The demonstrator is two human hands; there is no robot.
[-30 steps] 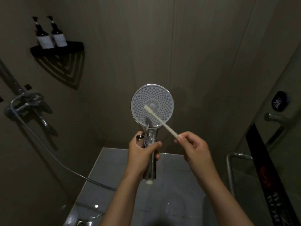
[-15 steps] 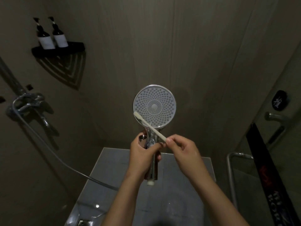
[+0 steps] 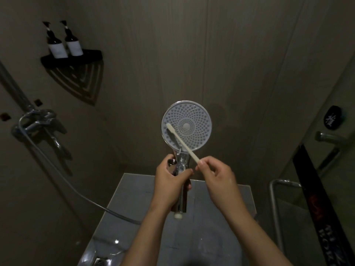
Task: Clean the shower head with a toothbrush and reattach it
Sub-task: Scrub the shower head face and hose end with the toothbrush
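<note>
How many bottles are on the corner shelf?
2: the left bottle and the right bottle stand side by side on the black shelf, upper left. Anything behind them would be hidden.

Open air left of shower head (image 3: 186, 125) as far as mixer tap (image 3: 36, 121), hose (image 3: 103, 209) slung low left, corner shelf (image 3: 92, 54) high left, door handle (image 3: 326, 136) and rail (image 3: 274, 208) close on right, wall just behind.

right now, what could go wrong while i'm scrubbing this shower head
The right hand pinches the toothbrush only at its handle tip, so it could slip or flick out mid-stroke. The left hand grips the detached shower head by its handle together with a threaded metal fitting; either might drop onto the tiled floor below.
</note>
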